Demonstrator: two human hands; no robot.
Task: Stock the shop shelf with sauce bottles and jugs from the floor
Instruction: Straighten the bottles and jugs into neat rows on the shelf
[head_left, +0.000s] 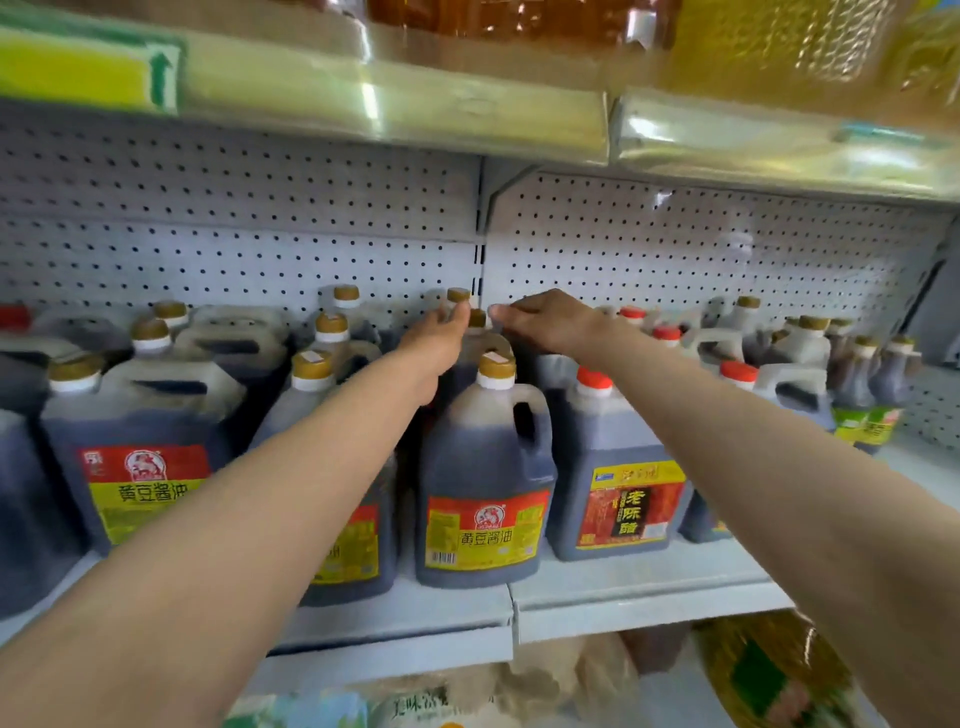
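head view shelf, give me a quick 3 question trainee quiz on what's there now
1. True or false: both hands, left hand and right hand, reach toward the back of the jug row.
2. What cap colour has the front jug with the red and yellow label: A gold, B red, C green?
3. Fill in: the vinegar jug to its right has a ____ cap.

Key
1. True; whether the fingers grip anything cannot be told.
2. A.
3. Red.
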